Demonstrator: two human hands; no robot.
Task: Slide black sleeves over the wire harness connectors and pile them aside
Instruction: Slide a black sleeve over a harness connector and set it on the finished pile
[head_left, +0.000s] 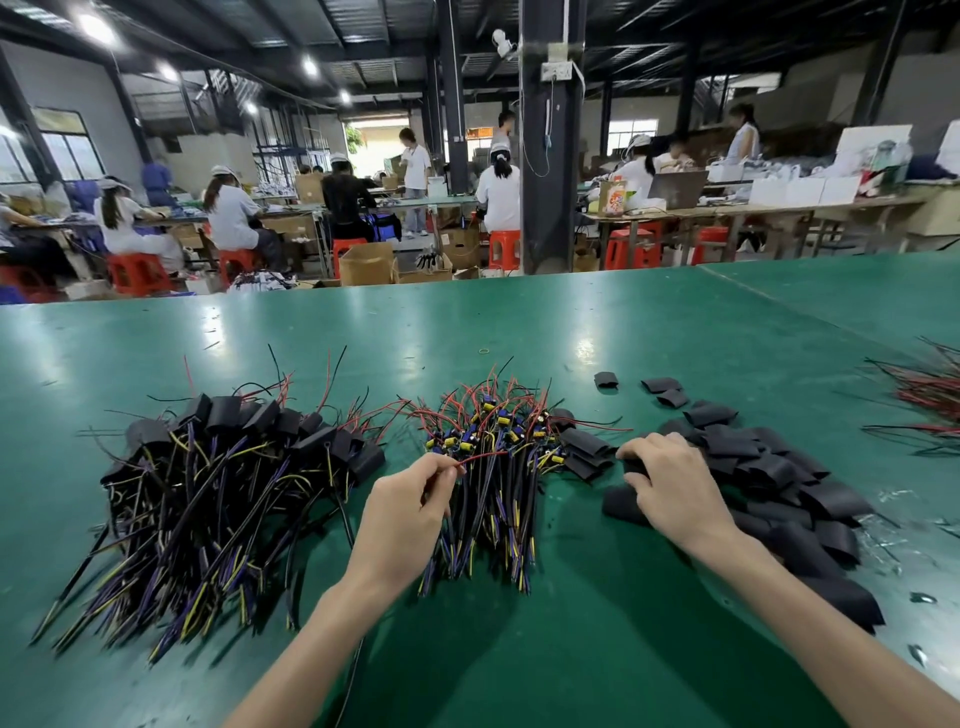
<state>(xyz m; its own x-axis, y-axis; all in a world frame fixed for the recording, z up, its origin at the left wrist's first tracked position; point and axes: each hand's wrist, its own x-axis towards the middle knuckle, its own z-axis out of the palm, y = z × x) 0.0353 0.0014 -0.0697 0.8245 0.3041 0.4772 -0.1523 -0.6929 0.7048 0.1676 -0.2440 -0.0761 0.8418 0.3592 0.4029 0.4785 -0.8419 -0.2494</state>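
A pile of bare wire harnesses (493, 467) with blue and yellow parts and red leads lies in the middle of the green table (519, 322). My left hand (410, 512) pinches a red wire at that pile's left edge. To the left lies a heap of harnesses with black sleeves on their connectors (223, 478). Loose black sleeves (769, 467) spread across the right side. My right hand (670, 483) rests on the sleeve pile with its fingers curled over a sleeve at the pile's left end.
Another bundle of red and black wires (930, 400) lies at the table's right edge. A few stray sleeves (665, 387) sit farther back. Beyond the table, people work on red stools at benches, and a dark pillar (550, 135) stands behind.
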